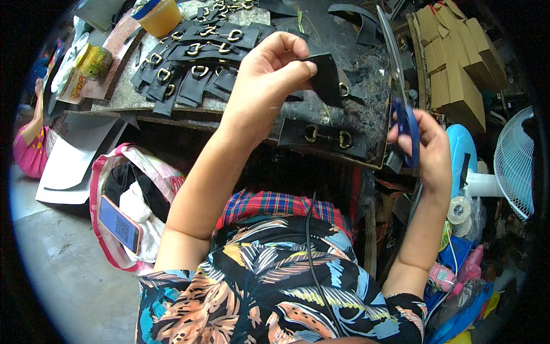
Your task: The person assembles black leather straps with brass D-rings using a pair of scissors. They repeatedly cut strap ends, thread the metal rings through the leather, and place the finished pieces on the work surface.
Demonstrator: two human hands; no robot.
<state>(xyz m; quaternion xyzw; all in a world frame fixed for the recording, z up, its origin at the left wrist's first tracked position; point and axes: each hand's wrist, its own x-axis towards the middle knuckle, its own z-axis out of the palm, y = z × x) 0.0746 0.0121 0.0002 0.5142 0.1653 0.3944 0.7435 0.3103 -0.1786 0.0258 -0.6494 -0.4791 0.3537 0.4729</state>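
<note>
My left hand [268, 77] is closed, thumb and fingers pinching a dark piece of leather-like material [326, 81] raised above the work table. In my right hand [431, 150] is a pair of scissors [405, 123] with blue handles, gripped by the loops. Their long blades point up and away, apart from the piece. Below my left hand, a black strap [324, 137] with gold horsebit-style metal fittings lies along the table's near edge. Many similar black straps [195, 53] with gold fittings are piled beyond my left wrist.
The worn dark table [366, 63] holds scraps and a tub of amber contents [160, 18]. Cardboard boxes [458, 63] and a white fan [515, 163] stand right. A pink-edged bag [100, 172] with a phone [120, 223] sits lower left. Another person's arm [35, 112] shows far left.
</note>
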